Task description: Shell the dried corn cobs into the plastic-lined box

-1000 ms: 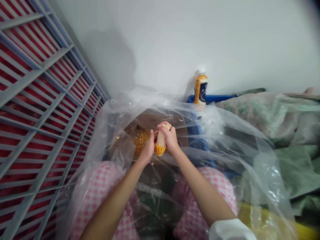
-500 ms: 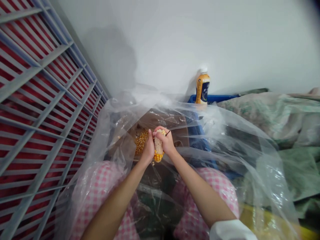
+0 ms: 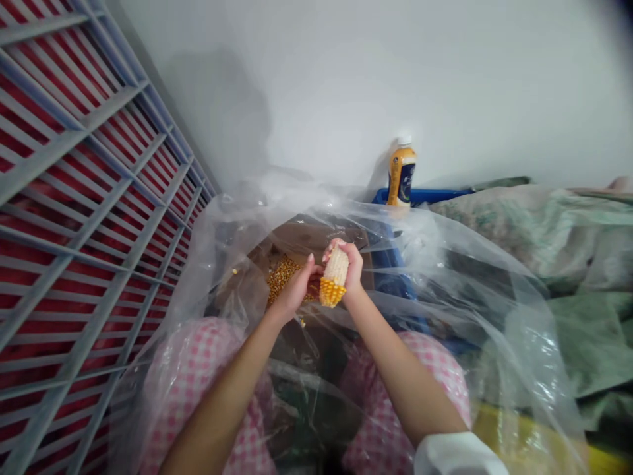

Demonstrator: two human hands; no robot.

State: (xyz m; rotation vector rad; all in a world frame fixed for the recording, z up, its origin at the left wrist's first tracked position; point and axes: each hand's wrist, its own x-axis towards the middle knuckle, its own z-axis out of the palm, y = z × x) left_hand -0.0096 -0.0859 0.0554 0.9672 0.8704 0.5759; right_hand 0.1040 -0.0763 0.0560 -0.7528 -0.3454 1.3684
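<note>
Now the left hand has eased back from the cob, grip slack. The right hand clasps it; near-end kernels remain.

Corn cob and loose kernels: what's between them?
In the head view, the left hand appears between the cob and most of the kernels.

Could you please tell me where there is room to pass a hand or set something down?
A hand could probably pass before the pale wall, between the slatted crate and the bottle. For setting down, perhaps the small brown patch beyond the corn cob, bordered by clear plastic. Crowded: beside the left hand, where kernels lie, and far right, with heaped cloth.
</note>
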